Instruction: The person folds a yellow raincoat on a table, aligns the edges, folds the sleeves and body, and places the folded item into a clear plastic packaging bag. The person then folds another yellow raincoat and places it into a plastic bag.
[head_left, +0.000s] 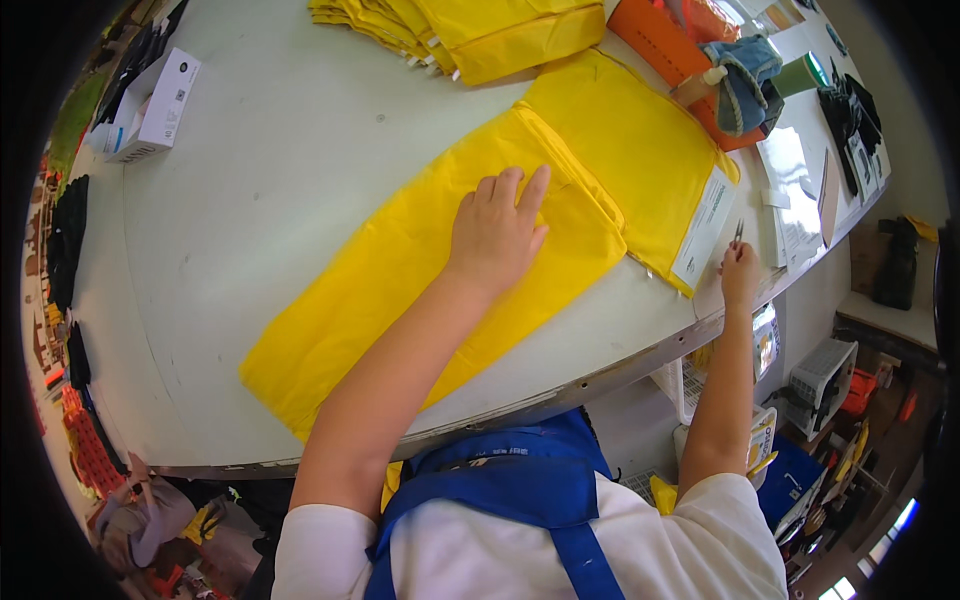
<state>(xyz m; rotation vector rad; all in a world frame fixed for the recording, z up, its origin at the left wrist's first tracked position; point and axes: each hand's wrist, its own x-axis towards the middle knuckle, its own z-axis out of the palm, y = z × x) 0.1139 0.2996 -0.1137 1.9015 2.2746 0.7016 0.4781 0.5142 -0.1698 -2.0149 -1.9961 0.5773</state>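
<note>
A long folded piece of yellow fabric lies slantwise across the white table. My left hand rests on it, fingers spread and pressing flat near its seamed end. Beyond that seam, a second yellow panel continues toward the far right. A white printed sheet lies along the panel's right edge. Just right of the sheet, my right hand is closed around small pointed metal snips, tips pointing away from me. The snips' handle is hidden in my fingers.
A stack of yellow pieces lies at the far edge. An orange box with a denim item stands at far right, near papers. A white carton sits far left. White baskets stand below, right; another person is lower left.
</note>
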